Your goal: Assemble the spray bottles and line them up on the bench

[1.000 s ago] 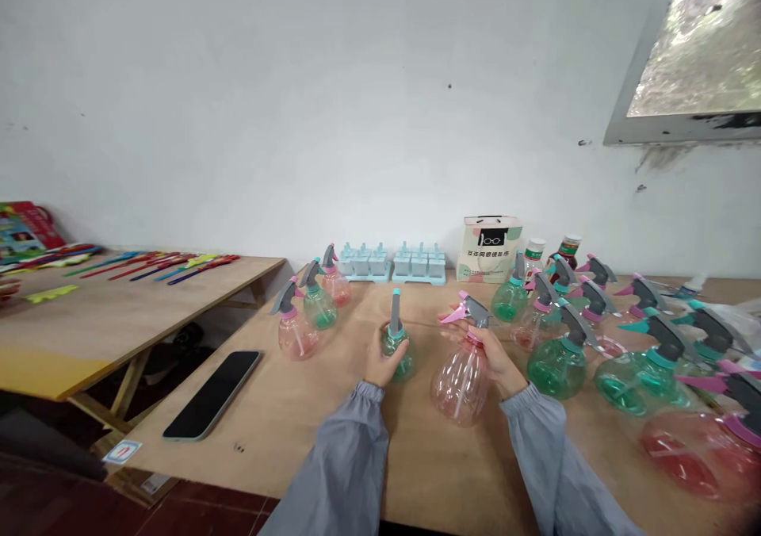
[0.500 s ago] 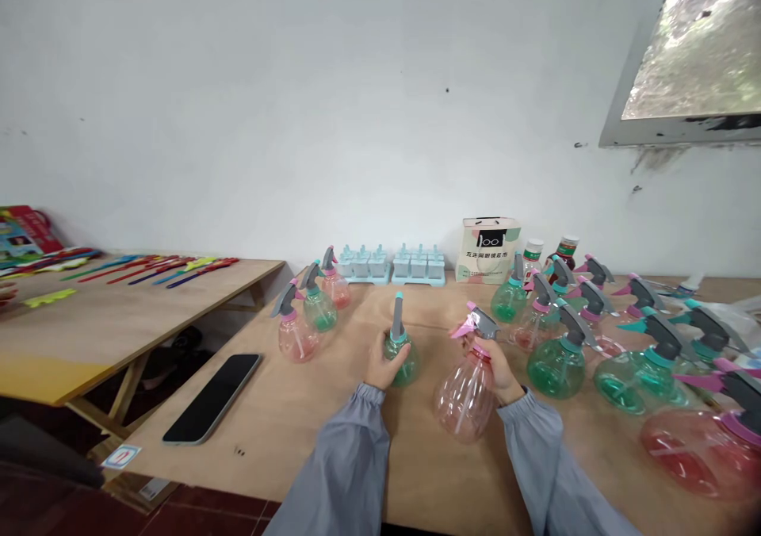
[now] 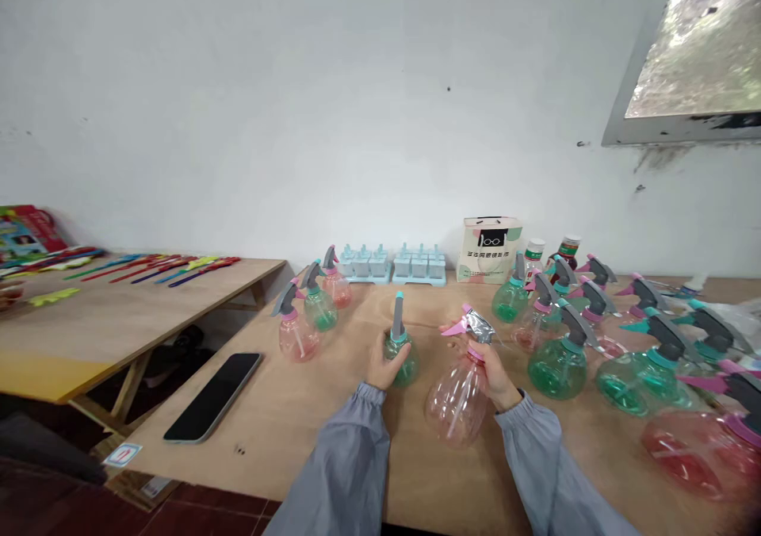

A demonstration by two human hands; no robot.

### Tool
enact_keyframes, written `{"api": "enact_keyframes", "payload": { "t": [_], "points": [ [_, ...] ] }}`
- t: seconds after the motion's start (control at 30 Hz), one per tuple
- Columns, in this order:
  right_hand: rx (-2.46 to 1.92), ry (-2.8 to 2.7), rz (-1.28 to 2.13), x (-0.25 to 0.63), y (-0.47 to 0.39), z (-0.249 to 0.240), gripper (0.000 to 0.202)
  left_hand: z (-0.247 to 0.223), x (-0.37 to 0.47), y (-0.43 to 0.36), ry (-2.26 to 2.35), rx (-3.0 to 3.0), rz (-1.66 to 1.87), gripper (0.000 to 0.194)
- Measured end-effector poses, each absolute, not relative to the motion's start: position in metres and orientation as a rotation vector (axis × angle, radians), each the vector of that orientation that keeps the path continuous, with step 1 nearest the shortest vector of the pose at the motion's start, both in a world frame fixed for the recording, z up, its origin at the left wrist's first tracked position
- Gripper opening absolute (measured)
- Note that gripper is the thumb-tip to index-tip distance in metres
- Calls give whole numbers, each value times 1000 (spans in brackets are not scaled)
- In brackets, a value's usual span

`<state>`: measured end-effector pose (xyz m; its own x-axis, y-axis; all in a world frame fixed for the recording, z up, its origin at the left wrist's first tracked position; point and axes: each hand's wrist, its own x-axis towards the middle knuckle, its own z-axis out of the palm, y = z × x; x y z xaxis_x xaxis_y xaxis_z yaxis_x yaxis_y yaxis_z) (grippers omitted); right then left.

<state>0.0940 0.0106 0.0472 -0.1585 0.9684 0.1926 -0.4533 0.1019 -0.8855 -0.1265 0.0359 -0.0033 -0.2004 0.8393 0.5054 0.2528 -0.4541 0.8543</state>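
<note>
My left hand [image 3: 386,360] is wrapped round the side of a green spray bottle [image 3: 407,368], which stands upright on the table with its grey trigger head on top. In my right hand [image 3: 492,373] is a pink spray bottle [image 3: 455,409], gripped at the neck under its pink and grey trigger head. This pink bottle tilts, its head leaning away from me, and I cannot tell whether its base touches the table. To the left stand a front pink spray bottle [image 3: 297,339], a green one [image 3: 321,309] and another pink one [image 3: 337,288].
Several green and pink spray bottles [image 3: 556,368] crowd the right side. Light blue popsicle moulds [image 3: 419,266] and a paper bag [image 3: 488,252] stand by the wall. A phone [image 3: 212,398] lies at the left edge. Another table [image 3: 119,330] holds colourful flat strips.
My right hand has shifted the pink spray bottle slightly left, toward the green one, and turned its head a little. The left hand stays on the green bottle.
</note>
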Motion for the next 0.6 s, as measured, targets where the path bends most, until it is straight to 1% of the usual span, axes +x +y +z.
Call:
{"api": "enact_keyframes", "payload": {
  "t": [0.2,0.37,0.43,0.5,0.6],
  "points": [
    [-671,-957,1275,94,12,47,28,-3,-125,35,1273,1581,1700,38],
    [-740,-972,1299,89,14,41,38,0,-124,34,1273,1570,1722,38],
    [-747,-1000,1258,87,14,39,39,0,-124,33,1285,1574,1713,38],
    [-765,-1033,1151,87,14,37,36,1,-124,33,1287,1575,1701,39],
    [-832,-1108,880,89,15,32,35,1,-125,33,1282,1581,1692,38]
  ]
}}
